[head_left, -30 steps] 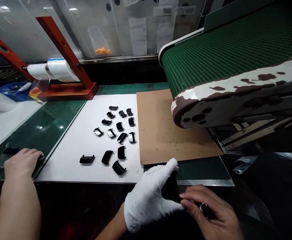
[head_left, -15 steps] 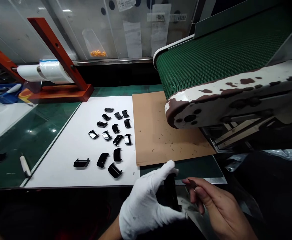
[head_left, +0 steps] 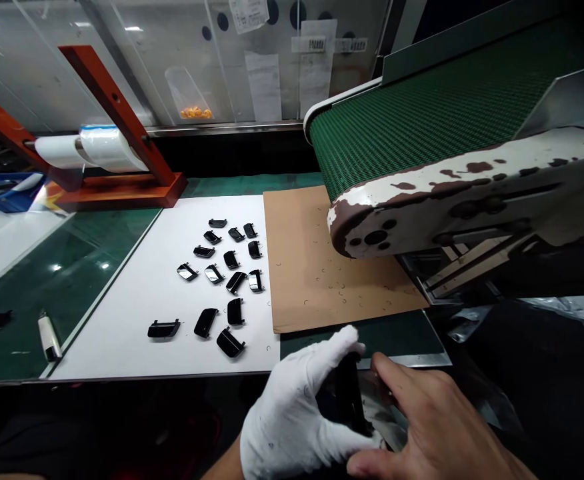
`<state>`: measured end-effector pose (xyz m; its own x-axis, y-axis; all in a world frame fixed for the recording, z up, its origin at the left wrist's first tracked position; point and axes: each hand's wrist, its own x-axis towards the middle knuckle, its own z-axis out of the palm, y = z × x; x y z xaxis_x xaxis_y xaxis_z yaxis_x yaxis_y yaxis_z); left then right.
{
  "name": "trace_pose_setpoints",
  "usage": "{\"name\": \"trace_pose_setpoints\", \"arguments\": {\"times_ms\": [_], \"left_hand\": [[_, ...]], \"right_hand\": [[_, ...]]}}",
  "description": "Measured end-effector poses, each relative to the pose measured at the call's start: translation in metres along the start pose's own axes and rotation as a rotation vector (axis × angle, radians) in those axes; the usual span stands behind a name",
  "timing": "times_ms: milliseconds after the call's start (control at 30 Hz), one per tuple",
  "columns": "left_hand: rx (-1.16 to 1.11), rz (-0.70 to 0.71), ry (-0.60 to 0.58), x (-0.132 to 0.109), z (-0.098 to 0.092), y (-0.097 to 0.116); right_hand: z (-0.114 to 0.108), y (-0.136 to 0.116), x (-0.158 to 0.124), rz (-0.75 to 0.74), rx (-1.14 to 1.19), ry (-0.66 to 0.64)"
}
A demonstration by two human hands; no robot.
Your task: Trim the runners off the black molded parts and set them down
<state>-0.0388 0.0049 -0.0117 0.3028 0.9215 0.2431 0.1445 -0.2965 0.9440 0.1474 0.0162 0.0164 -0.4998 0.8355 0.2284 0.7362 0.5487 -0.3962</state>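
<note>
My left hand, in a white glove, grips a black plastic part by its two ends, between thumb and fingers, in front of the table edge. My right hand is bare and close against the right side of that part. Its thumb lies by the part's lower end, near the gloved thumb, and its index finger is by the upper end. The other fingers are bent out of sight, and what they hold is hidden. Several similar glossy black parts lie spread over the white sheet.
Brown cardboard scattered with tiny curled shavings lies beside the white sheet. A green conveyor belt overhangs it from the right. At left are a red wooden stand with film rolls, a blue bin and a white-handled cutter.
My right hand has turned and moved in against the part; the small dark piece in its fingertips is now hidden. The left hand keeps its grip. Another person's hand at far left has left the view.
</note>
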Motion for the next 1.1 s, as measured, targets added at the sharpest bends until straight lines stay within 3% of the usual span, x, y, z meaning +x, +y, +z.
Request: {"name": "trace_pose_setpoints", "arguments": {"times_ms": [167, 267, 733, 1100], "left_hand": [[-0.009, 0.014, -0.061, 0.002, -0.004, 0.002], [-0.017, 0.001, -0.092, 0.004, -0.006, 0.003], [0.014, -0.036, -0.053, 0.003, -0.007, 0.002], [0.059, -0.167, -0.005, 0.002, -0.004, 0.004]], "right_hand": [[-0.001, -0.003, 0.002, 0.171, 0.153, -0.205], [0.0, -0.004, 0.002, 0.192, 0.187, -0.255], [0.021, -0.002, 0.001, -0.035, 0.018, 0.1], [0.032, 0.002, 0.005, -0.016, 0.108, 0.043]]}}
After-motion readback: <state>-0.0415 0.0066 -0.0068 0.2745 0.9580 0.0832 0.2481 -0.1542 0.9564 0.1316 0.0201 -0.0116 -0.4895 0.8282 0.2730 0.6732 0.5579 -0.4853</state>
